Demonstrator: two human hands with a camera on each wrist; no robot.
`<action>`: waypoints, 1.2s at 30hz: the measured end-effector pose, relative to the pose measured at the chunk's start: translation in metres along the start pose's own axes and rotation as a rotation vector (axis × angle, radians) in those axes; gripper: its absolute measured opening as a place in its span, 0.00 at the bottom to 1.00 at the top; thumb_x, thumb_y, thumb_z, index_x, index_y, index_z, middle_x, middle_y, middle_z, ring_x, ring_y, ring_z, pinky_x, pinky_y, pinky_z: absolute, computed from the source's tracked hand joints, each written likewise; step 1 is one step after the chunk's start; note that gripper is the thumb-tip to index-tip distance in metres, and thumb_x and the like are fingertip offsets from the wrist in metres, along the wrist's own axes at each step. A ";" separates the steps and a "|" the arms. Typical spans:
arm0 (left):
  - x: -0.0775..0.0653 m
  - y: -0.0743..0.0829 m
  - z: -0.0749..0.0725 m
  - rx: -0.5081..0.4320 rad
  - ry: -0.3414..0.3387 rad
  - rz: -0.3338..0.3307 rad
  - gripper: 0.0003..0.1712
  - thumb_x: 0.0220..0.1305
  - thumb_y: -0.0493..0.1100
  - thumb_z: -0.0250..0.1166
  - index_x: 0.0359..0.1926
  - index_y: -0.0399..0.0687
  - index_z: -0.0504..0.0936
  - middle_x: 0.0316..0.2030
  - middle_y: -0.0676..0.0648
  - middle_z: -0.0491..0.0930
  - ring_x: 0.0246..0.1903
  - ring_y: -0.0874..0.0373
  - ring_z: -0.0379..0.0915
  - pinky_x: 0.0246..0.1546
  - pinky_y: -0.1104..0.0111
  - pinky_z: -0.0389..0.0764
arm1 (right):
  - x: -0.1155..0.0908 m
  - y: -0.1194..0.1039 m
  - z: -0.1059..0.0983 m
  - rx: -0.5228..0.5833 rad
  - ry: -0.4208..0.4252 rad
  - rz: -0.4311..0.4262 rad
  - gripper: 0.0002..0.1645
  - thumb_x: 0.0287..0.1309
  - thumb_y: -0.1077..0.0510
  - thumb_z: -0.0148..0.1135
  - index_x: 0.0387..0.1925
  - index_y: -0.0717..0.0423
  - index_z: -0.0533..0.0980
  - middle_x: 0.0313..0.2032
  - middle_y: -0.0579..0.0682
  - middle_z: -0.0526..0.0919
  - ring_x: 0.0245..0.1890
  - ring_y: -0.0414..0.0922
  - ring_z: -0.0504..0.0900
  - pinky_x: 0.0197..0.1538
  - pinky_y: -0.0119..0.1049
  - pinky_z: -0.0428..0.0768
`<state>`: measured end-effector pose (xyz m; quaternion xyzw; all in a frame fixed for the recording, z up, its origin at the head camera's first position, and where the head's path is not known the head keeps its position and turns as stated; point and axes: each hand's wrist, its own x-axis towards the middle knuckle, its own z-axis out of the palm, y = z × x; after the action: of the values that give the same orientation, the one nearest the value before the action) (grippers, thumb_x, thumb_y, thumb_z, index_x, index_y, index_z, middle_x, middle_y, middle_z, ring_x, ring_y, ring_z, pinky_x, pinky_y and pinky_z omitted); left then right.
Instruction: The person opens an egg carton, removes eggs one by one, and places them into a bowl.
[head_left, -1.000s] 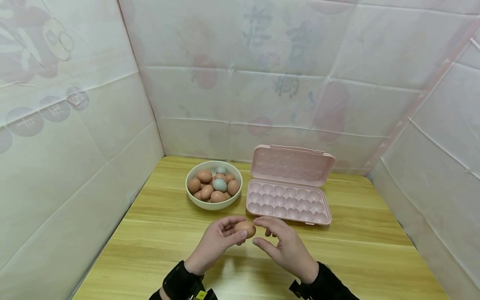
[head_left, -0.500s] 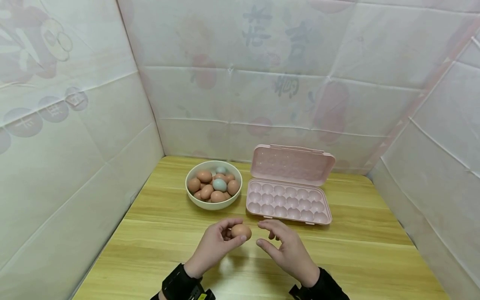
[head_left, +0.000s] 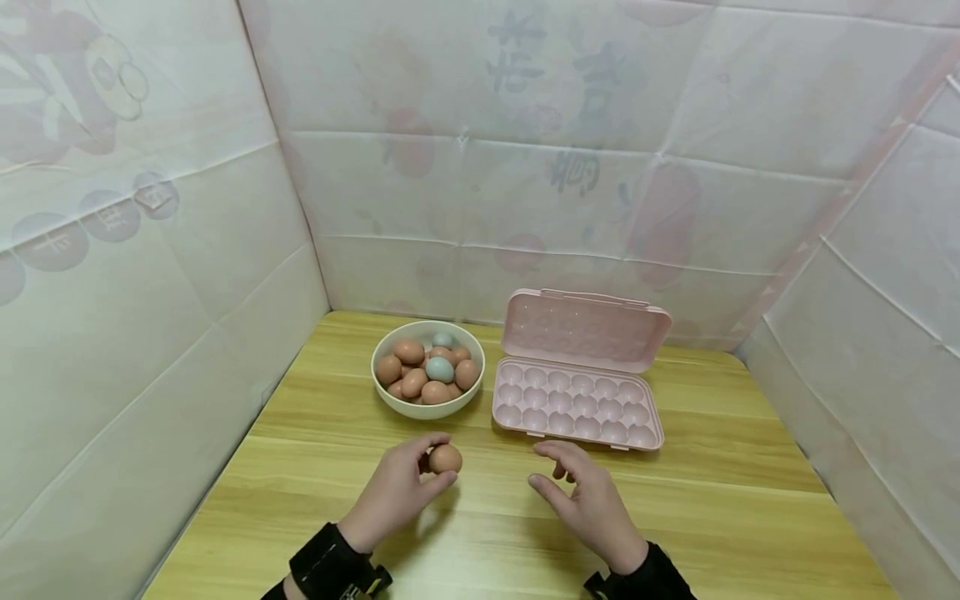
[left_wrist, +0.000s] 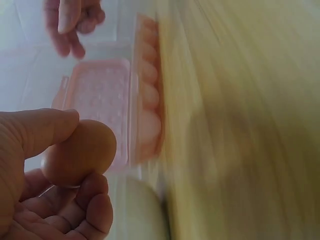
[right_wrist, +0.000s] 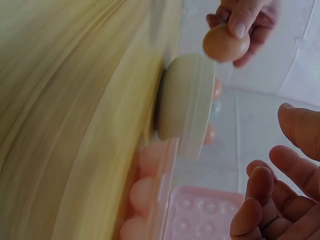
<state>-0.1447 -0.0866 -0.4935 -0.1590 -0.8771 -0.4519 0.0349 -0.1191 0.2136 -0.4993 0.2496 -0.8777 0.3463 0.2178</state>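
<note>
A brown egg point(head_left: 446, 459) is pinched between the thumb and fingers of my left hand point(head_left: 393, 492), above the table in front of the bowl. The left wrist view shows the same egg point(left_wrist: 82, 152) close up, thumb on one side and fingertips on the other. My right hand point(head_left: 588, 500) hovers in front of the egg box with fingers bent loosely and nothing in them. A pink egg box point(head_left: 577, 429) lies with its lid raised, its cups bare. Left of it, a cream bowl point(head_left: 382, 400) holds several brown eggs point(head_left: 409, 352) and pale blue-green eggs point(head_left: 440, 370).
The yellow wood-grain table point(head_left: 712, 500) carries the bowl and egg box side by side near its back edge. The box's raised lid point(head_left: 585, 329) stands close to the pale printed sheet point(head_left: 555, 208) at the back. More sheeting rises at both sides.
The left hand has drawn away to the left with the egg. The right hand has shifted slightly right, widening the gap between the hands. Bowl and egg box have stayed put.
</note>
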 end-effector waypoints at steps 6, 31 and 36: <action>0.008 -0.007 -0.032 0.143 0.035 0.033 0.27 0.61 0.39 0.80 0.60 0.43 0.84 0.45 0.50 0.88 0.41 0.63 0.82 0.41 0.68 0.84 | -0.003 0.010 -0.007 -0.030 0.012 0.040 0.24 0.60 0.63 0.78 0.58 0.56 0.84 0.52 0.48 0.88 0.35 0.38 0.76 0.31 0.25 0.74; 0.140 -0.023 -0.103 0.396 0.004 0.075 0.26 0.69 0.42 0.74 0.64 0.35 0.83 0.60 0.29 0.82 0.60 0.34 0.79 0.60 0.43 0.82 | 0.015 0.056 -0.042 -0.135 0.096 0.034 0.23 0.54 0.68 0.80 0.52 0.61 0.85 0.37 0.49 0.88 0.30 0.31 0.74 0.30 0.25 0.76; 0.146 -0.028 -0.098 0.413 -0.029 0.070 0.26 0.68 0.41 0.75 0.63 0.35 0.83 0.61 0.29 0.81 0.62 0.33 0.78 0.64 0.42 0.80 | 0.017 0.062 -0.045 -0.133 0.122 0.008 0.22 0.52 0.69 0.80 0.50 0.63 0.85 0.37 0.52 0.88 0.29 0.31 0.74 0.30 0.25 0.77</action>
<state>-0.2999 -0.1442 -0.4280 -0.1854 -0.9454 -0.2589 0.0697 -0.1596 0.2806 -0.4914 0.2094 -0.8849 0.3028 0.2855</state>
